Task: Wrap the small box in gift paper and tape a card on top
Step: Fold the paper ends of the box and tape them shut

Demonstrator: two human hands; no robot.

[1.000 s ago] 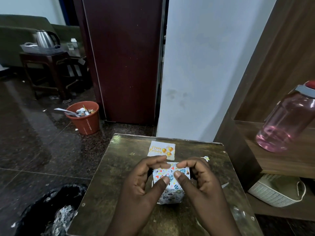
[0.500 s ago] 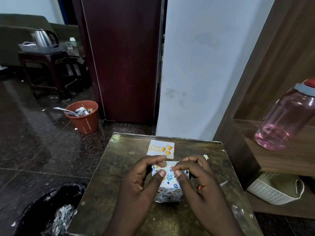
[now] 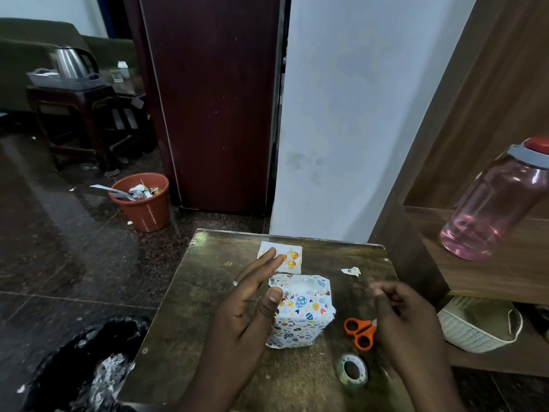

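Observation:
The small box (image 3: pixel 301 313), wrapped in white paper with coloured eggs and hearts, stands in the middle of the dark table (image 3: pixel 184 316). Just beyond it lies a white card (image 3: pixel 292 257) with orange balloons. My left hand (image 3: pixel 249 307) hovers at the box's left side, fingers spread, fingertips over the card's near corner, holding nothing. To the right of the box my right hand (image 3: pixel 407 319) is lifted off it, fingers loosely curled and empty. Orange-handled scissors (image 3: pixel 359 333) lie between the box and my right hand. A roll of clear tape (image 3: pixel 352 373) lies near the table's front.
A paper scrap (image 3: pixel 351 271) lies at the table's back right. A pink water bottle (image 3: pixel 493 209) stands on the wooden shelf at right, a white basket (image 3: pixel 475 328) below it. An orange waste bin (image 3: pixel 142 200) and a black bin bag (image 3: pixel 89 361) sit on the floor to the left.
Both hands have let go of the wrapped box and moved apart to its sides. The scissors and the tape roll, hidden before, now show.

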